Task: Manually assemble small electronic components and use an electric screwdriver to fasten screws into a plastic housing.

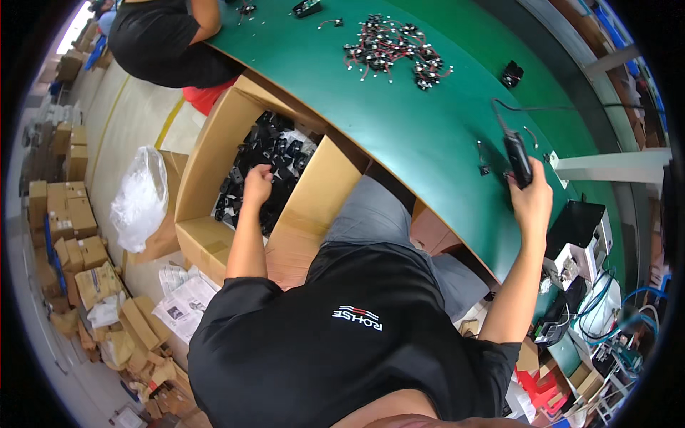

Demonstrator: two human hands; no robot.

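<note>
My left hand (257,187) reaches into an open cardboard box (190,184) on my left. Its fingers are curled, among many small black plastic parts (278,151); what they hold, if anything, cannot be made out. Over the right side of the green table (421,164), my right hand (534,200) is wrapped around a black corded electric screwdriver (518,158). The tool's cord end points away from me, and its tip is hidden by the hand. Just left of the tool lies a small black part with a wire (484,169).
Toward the far side of the table lies a pile of small black parts with red wires (392,48). A black piece (511,74) sits near the far edge. A white metal post (614,165) stands beyond my right hand. A co-worker (153,43) sits at the far left.
</note>
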